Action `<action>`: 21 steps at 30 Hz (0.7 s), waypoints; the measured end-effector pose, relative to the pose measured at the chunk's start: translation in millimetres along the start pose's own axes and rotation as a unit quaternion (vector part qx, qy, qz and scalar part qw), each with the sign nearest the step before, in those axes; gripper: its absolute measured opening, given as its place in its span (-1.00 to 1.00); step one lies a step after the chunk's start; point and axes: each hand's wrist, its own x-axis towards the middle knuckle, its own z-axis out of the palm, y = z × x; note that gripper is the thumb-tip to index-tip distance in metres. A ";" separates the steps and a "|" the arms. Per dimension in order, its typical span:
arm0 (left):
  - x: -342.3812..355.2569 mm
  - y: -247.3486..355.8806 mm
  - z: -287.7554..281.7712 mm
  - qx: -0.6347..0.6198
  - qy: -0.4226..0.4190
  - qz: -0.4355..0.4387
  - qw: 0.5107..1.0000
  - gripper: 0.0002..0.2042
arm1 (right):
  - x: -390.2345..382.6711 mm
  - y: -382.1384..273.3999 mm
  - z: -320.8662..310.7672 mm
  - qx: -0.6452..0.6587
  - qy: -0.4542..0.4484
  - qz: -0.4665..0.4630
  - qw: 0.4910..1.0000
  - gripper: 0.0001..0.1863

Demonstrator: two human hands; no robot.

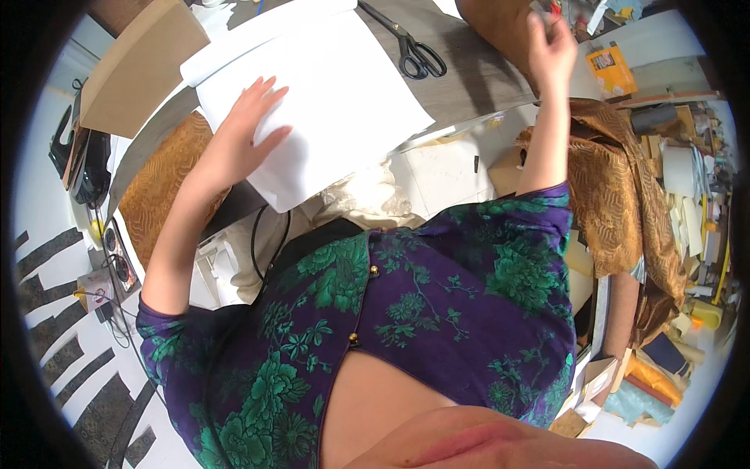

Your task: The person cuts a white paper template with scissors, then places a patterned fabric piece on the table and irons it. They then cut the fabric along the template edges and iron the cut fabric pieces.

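Note:
A large sheet of white paper [344, 94] lies on the dark wood-grain table [476, 70], its far left edge curling into a roll and its near corner hanging over the table's front edge. My left hand [251, 133] rests on the left part of the paper, fingers spread and thumb apart. Black-handled scissors [414, 51] lie to the right of the sheet, blades pointing away from me. Out at the far right, my right hand [553, 47] is raised beside a brown surface [500, 27], fingers bent together in a pinch; whatever they hold, if anything, is too small to name.
Brown patterned fabric [609, 172] drapes at my right, and more of it [168, 184] lies at the left. A cardboard panel [141, 66] stands at the far left. A yellow-orange packet [611, 70] lies beyond my right hand. Shelves of material scraps [687, 203] line the right side.

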 end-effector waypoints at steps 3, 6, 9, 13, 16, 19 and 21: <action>35.4 26.2 -10.5 -0.169 0.032 -0.045 0.984 -0.37 | 48.1 -132.3 -21.7 0.378 -0.057 0.117 0.917 -0.66; 84.7 27.1 21.3 -0.289 0.234 0.024 0.928 -0.44 | 70.9 -160.4 -28.1 0.436 -0.148 0.097 0.882 -0.60; 121.1 -2.5 22.9 -0.528 0.109 -0.006 0.842 -0.19 | 84.7 -180.5 -21.6 0.501 -0.241 0.081 0.828 -0.53; 151.0 29.5 -47.6 -0.444 0.179 0.125 0.869 -0.17 | 89.2 -201.9 0.8 0.465 -0.416 0.047 0.780 -0.51; 134.7 87.4 -98.1 -0.387 0.017 0.101 0.916 -0.54 | 92.5 -222.1 39.4 0.412 -0.528 0.005 0.742 -0.45; 118.1 87.1 -102.4 -0.387 0.130 0.066 0.910 -0.63 | 93.7 -196.3 51.1 0.350 -0.433 -0.095 0.825 -0.44; 98.3 66.0 -97.9 -0.562 0.185 -0.048 0.805 -0.65 | 72.6 -154.1 63.5 0.314 -0.551 0.019 0.773 -0.51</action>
